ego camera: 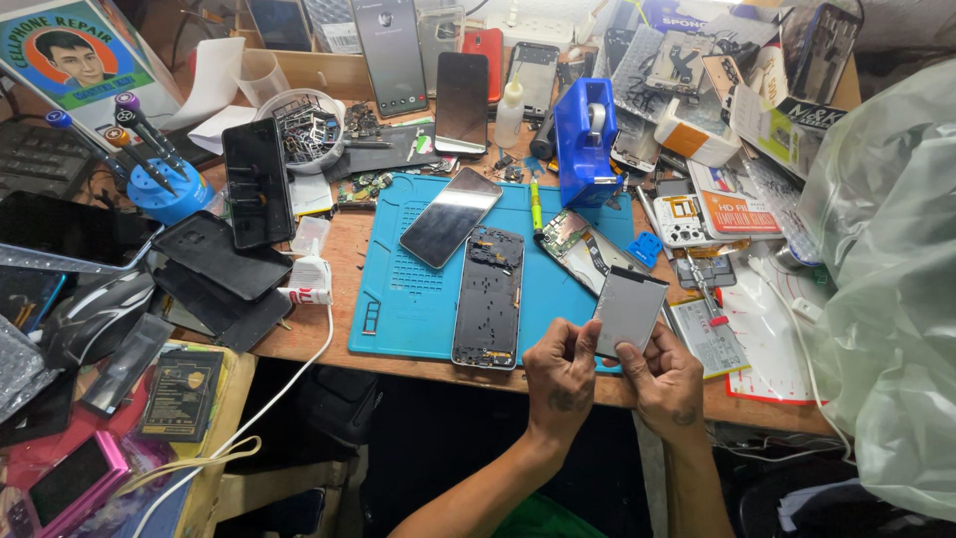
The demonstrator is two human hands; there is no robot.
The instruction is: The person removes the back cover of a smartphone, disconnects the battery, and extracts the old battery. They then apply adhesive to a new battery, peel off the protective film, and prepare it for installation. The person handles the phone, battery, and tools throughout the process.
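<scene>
Both hands pinch a grey battery (629,311) over the near edge of the blue mat (398,299): left hand (561,379) fingers at its lower left corner, right hand (665,384) thumb on its bottom edge. A green-and-orange sign (75,55) stands far left; a white-and-orange package (735,211) lies right.

A wooden table (344,239) carries a blue mat (408,289), with a black phone (257,182) left and a blue tape dispenser (586,139) far.

Single head-worn view, looking steeply down from above near table edge (418,364). Faces far across cluttered workbench toward far wall of phones. Close range: blue mat (408,299) centre, hands at near bottom edge, plastic bag (886,299) right, mouse (95,314) left.
</scene>
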